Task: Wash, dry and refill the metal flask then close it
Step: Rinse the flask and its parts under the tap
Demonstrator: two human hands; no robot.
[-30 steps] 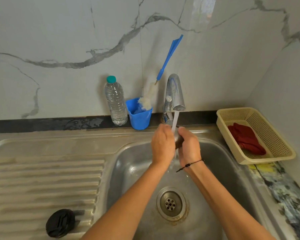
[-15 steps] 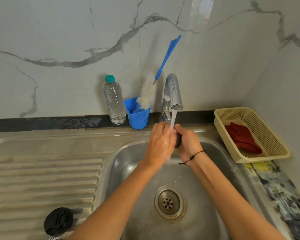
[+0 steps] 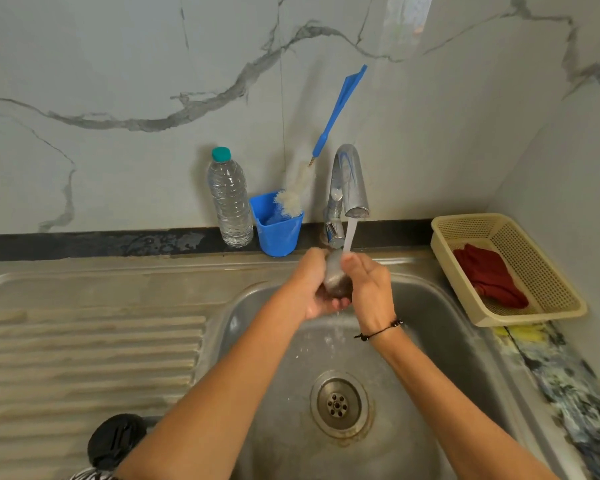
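holding the metal flask [image 3: 336,278] just below the tap [image 3: 352,188], over the sink [image 3: 430,306], with the water stream [image 3: 349,235] landing at its upper end. cupping and gripping the flask from the left with the left hand [image 3: 314,289], fingers curled under its lower end. wrapping the right hand [image 3: 369,285] round the flask from the right, thumb pressing near the top where the stream is hitting. both hands clenched on the flask, neither one released.

judging the handling: looking rigid and smooth, wet all over, so likely slippery; probably light while mostly empty, growing heavier as water is collecting inside. best taken round the middle of the body with a full wrap, not by fingertips at the rim, since wet steel could be sliding out and knocking against the basin.

lying well to the left of the tap and nearer the viewer, a black lid [image 3: 115,441] on the draining board [image 3: 84,341]. standing just left of the tap, a blue cup [image 3: 278,233] with a bottle brush [image 3: 329,133], and a plastic water bottle [image 3: 229,202] beside it. sitting right of the tap, a cream basket [image 3: 534,244] holding a red cloth [image 3: 489,278].
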